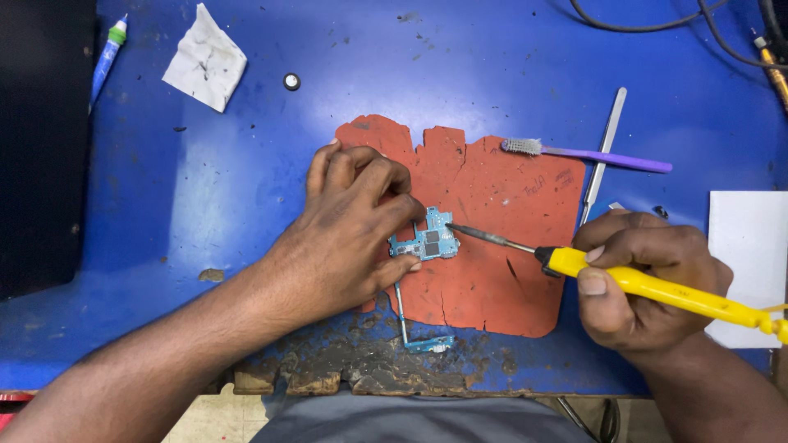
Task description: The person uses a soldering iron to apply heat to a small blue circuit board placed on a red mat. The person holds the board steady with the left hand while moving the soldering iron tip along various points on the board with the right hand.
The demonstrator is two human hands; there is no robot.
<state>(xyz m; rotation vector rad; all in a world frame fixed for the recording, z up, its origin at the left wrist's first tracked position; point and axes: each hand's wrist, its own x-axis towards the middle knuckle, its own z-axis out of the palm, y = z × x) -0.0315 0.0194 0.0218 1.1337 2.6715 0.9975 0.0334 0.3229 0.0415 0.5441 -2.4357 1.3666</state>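
Observation:
A small blue circuit board [433, 239] lies on a worn red mat [492, 246] in the middle of a blue workbench. My left hand [349, 226] presses down on the board's left side, fingers curled over its edge. My right hand [644, 275] grips a yellow-handled soldering iron [657, 287], and the iron's metal tip [453, 227] touches the board's right edge. A thin strip runs from the board down to a small blue part [429, 344] near the bench's front edge.
A purple toothbrush [591, 154] and metal tweezers [603, 152] lie at the back right of the mat. A crumpled white paper [205, 57], a blue tube [107, 61], a small round piece [291, 81], a white sheet [747, 254] and black cables [657, 25] surround the work area.

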